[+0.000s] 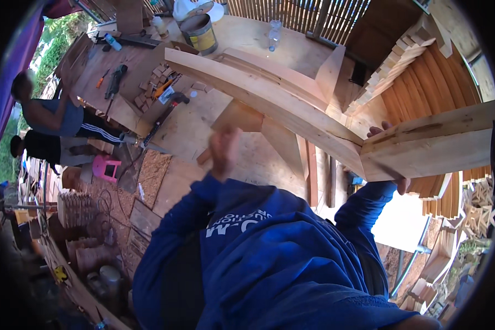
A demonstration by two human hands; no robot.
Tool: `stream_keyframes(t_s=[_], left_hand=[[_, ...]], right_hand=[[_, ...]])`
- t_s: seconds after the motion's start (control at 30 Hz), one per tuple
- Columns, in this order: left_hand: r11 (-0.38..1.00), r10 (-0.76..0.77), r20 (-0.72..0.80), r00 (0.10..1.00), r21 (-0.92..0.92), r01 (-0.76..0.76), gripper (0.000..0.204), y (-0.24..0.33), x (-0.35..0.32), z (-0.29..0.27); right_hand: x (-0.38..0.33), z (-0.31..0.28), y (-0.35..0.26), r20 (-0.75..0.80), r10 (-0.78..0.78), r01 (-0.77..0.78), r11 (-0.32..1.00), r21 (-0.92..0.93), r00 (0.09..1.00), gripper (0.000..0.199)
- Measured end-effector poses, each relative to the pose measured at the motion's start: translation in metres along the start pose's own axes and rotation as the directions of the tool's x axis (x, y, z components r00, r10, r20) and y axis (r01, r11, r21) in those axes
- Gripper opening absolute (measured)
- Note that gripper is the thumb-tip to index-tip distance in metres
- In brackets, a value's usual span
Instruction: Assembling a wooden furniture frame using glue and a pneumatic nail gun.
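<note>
A large pale wooden frame piece (269, 102), made of two long boards joined at an angle, spans the view above the workbench. My right hand (403, 185) is wrapped round it near the joint; fingertips show above the right-hand board (434, 143) and the thumb below, with the rest hidden behind the wood. My left hand (223, 151) is raised in front of my chest, apart from the frame piece, and smeared by motion, so its fingers cannot be made out. Beneath it are flat wood pieces (236, 116) on the bench (190, 124).
Left on the bench are a hammer (177, 98), a box of small wood blocks (148, 104) and a power drill (116, 80). A bucket (201, 36) and a clear bottle (274, 36) stand behind. Wooden parts (429, 77) are stacked right. Two people stand left near a pink stool (105, 167).
</note>
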State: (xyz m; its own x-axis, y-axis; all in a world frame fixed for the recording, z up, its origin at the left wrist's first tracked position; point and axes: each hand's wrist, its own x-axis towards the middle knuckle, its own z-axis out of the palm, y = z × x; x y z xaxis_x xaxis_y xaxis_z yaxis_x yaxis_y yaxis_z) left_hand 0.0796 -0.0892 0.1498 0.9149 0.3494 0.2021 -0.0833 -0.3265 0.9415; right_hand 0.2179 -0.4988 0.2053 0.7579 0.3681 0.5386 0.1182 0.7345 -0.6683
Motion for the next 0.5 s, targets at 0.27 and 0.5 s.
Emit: stream_keyframes(t_s=[0.27,0.5], left_hand=[[0.964,-0.025,0.236,0.971,-0.250,0.085,0.052,-0.075,0.017,0.109],[0.835,-0.071,-0.165,0.984,-0.549,-0.032,0.068,0.003,0.070,0.099]], right_hand=[[0.021,0.017,0.020,-0.002,0.130,-0.129,0.985,0.114,0.991,0.153],[0.066,0.070,0.012,-0.140,-0.172,0.163,0.984,-0.078,0.975,0.096]])
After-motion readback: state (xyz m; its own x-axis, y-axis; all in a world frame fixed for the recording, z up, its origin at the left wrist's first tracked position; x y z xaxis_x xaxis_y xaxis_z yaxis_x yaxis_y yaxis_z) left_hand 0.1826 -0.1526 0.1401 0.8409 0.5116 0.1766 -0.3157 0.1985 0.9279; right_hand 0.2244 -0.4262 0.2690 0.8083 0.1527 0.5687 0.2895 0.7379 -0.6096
